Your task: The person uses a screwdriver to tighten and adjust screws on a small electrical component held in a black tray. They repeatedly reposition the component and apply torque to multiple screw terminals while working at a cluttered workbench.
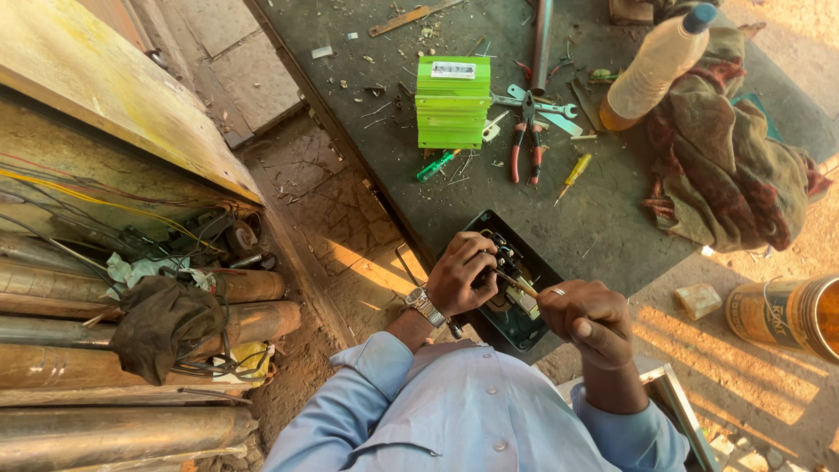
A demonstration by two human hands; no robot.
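Right now your left hand rests curled over the wiring inside the open black box at the near edge of the workbench, while your right hand is clenched on a screwdriver whose shaft runs leftward and away from you, its tip at the fittings beside your left fingers.

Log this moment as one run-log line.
left hand: gripping parts inside black box | right hand: holding screwdriver, tip in box | bench: green block, pliers
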